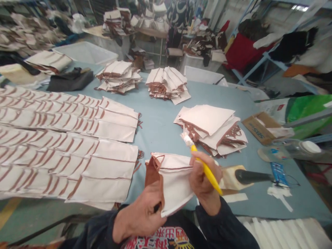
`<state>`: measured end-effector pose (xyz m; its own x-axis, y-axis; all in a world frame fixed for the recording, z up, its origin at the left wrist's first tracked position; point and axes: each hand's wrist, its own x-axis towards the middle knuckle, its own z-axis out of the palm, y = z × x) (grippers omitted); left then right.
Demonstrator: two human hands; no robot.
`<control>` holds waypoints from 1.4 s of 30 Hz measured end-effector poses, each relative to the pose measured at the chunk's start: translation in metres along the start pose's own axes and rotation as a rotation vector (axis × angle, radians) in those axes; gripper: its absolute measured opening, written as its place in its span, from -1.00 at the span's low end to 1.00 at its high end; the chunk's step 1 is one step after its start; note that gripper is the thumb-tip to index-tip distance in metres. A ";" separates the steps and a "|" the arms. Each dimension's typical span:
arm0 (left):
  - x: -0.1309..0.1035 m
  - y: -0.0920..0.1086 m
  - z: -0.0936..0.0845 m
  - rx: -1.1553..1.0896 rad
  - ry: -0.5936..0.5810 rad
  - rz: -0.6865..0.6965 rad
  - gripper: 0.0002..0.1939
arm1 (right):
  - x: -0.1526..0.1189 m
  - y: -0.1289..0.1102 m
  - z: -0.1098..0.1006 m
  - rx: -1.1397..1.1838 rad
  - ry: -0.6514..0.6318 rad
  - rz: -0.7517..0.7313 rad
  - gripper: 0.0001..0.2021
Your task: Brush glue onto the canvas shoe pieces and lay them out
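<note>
My left hand (144,209) is closed on the near left edge of a white bag piece (176,188) with a brown lining. Its brown side is folded open at the left, and a thin brown cord loops over the top corner. In my right hand (204,176) is a yellow-handled brush (207,173), its whitish bristles pointing up and to the left, away from the piece. The right hand's lower fingers lie against the piece's right edge; whether they grip it is hidden. Beyond the brush tip sits a stack of white and brown pieces (210,121).
Overlapping rows of white pieces (111,155) cover the table's left side. Two more stacks (119,74) (167,83) stand farther back. At the right are a cardboard box (259,129), a clear jar (293,148), a dark-handled tool (252,176) and a blue packet (279,174).
</note>
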<state>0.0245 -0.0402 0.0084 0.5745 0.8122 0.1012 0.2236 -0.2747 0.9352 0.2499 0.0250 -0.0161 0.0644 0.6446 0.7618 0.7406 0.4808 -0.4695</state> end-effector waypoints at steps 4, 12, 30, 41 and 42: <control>-0.006 0.000 0.007 -0.028 0.011 -0.260 -0.81 | 0.002 0.000 0.000 -0.085 0.055 0.095 -0.68; 0.000 0.008 0.008 -0.244 0.131 -0.224 -0.76 | -0.006 -0.005 -0.006 -0.021 0.002 0.044 -0.70; 0.016 0.016 -0.005 -0.656 0.234 -0.435 -0.59 | -0.026 -0.021 0.003 0.023 0.074 0.128 -0.68; 0.019 -0.002 -0.006 -0.164 0.238 -0.358 -0.66 | -0.018 -0.039 -0.023 0.492 0.267 0.841 -0.51; 0.020 -0.002 -0.007 -0.148 0.237 -0.358 -0.67 | -0.018 -0.040 -0.031 0.524 0.277 0.859 -0.53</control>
<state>0.0302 -0.0200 0.0112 0.2817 0.9427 -0.1786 0.2505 0.1075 0.9621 0.2397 -0.0240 0.0024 0.6325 0.7645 0.1246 -0.0058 0.1655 -0.9862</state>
